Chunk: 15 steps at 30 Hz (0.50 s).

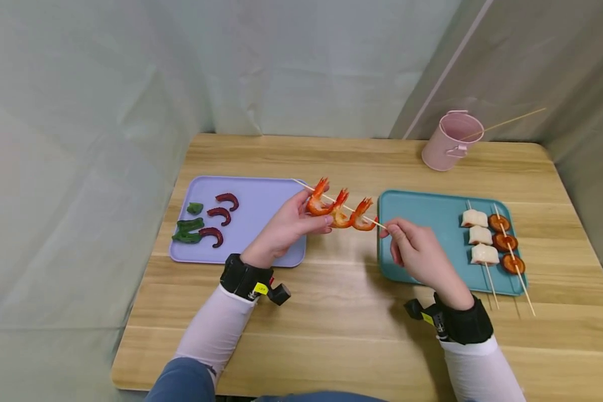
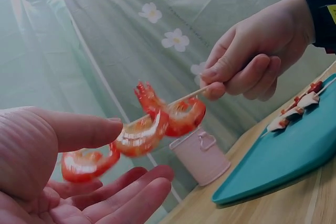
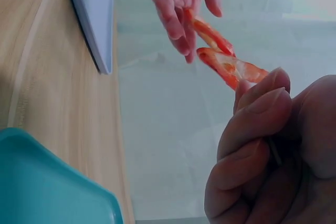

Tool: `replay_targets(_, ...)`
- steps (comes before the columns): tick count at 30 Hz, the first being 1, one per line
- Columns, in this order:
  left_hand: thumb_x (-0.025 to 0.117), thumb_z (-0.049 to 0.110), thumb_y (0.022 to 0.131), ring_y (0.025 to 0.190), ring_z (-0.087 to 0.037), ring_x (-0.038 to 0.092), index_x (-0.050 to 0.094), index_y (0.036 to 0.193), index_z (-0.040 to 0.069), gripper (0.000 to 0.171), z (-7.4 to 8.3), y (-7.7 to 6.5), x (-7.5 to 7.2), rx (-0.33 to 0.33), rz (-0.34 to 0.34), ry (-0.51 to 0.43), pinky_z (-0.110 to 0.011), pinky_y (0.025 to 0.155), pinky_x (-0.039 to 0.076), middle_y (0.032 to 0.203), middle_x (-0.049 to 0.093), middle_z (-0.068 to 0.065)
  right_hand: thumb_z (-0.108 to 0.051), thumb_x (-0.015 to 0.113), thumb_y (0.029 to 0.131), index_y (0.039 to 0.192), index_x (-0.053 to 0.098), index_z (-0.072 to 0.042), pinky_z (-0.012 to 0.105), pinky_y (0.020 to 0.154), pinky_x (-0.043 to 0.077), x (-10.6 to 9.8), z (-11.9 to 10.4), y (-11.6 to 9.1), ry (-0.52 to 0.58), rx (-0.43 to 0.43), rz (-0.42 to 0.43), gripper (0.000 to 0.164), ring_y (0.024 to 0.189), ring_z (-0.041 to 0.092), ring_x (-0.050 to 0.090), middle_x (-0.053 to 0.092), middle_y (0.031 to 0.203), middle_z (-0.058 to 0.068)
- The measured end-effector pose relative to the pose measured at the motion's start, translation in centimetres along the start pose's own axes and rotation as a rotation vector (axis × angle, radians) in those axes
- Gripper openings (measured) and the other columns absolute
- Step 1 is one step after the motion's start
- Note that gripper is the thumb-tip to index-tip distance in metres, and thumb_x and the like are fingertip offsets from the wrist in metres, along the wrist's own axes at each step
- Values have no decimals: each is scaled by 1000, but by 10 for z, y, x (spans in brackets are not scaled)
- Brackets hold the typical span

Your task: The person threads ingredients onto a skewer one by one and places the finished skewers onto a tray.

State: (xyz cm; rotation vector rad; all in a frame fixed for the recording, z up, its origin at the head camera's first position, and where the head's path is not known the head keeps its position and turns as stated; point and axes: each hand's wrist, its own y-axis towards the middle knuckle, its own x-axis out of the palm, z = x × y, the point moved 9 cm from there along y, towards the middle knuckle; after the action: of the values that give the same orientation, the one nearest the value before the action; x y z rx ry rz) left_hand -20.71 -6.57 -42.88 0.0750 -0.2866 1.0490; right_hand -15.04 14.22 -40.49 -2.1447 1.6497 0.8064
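My right hand pinches the lower end of a thin wooden skewer between thumb and fingers. Three orange-red shrimp are threaded on it, above the table between two trays. Around the far shrimp, my left hand is held with thumb and fingers apart. In the left wrist view its thumb overlaps the shrimp, and the other fingers extend loosely beneath them. Seen from the right wrist, the left hand is spread beside the shrimp, while the curled right fingers hide the skewer's end.
On the lavender tray lie several dark red curled pieces and green pieces. The teal tray bears a skewer of white pieces and one of round brown pieces. A pink bucket with a skewer stands behind.
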Motion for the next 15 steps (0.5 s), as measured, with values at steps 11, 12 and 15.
replay_targets(11,65,5,93,98,-35,66,35,150,15,65,4,-1,-3,15,-27,66,-41,84,58,127,57,-28,-40,29,110,105,56,-6,31,42,43,-31,29,-26,50,182,157,43,48,22,50,53,59,10)
replay_targets(12,65,6,94,98,-35,66,35,150,15,65,5,-1,-4,19,-27,75,-40,84,58,128,57,-29,-41,28,110,106,55,-7,31,43,43,-34,32,-29,49,196,166,43,48,22,50,54,60,11)
replay_targets(15,65,8,95,97,-35,67,35,150,15,63,7,-2,-6,28,-24,99,-41,84,58,127,58,-28,-42,26,110,108,52,-6,32,45,46,-40,40,-36,56,234,177,45,51,23,51,54,62,13)
